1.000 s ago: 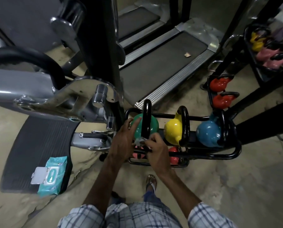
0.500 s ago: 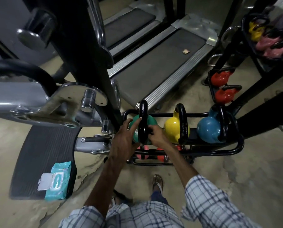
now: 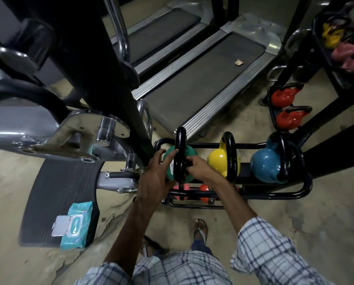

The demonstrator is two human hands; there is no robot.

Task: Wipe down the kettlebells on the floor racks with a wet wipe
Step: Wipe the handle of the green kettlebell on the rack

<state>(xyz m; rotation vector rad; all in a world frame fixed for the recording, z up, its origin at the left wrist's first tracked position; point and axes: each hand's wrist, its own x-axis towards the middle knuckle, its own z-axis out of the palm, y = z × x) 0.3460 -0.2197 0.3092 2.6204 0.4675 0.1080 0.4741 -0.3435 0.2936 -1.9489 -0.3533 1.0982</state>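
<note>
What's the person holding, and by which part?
The right hand grips the green round kettlebell by its black loop handle, low on the right side. The left hand lies spread on the green body; any wipe beneath cannot be told.

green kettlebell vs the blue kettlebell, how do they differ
The green kettlebell sits at the left end of the rack, the blue kettlebell at its right end. The left hand and right hand touch the green kettlebell; the blue kettlebell is untouched. Both are black-handled.

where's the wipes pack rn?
Head view, lower left: the wipes pack lies at the near right corner of the black floor mat, lid flipped open, down-left of the left hand on the green kettlebell.
</note>
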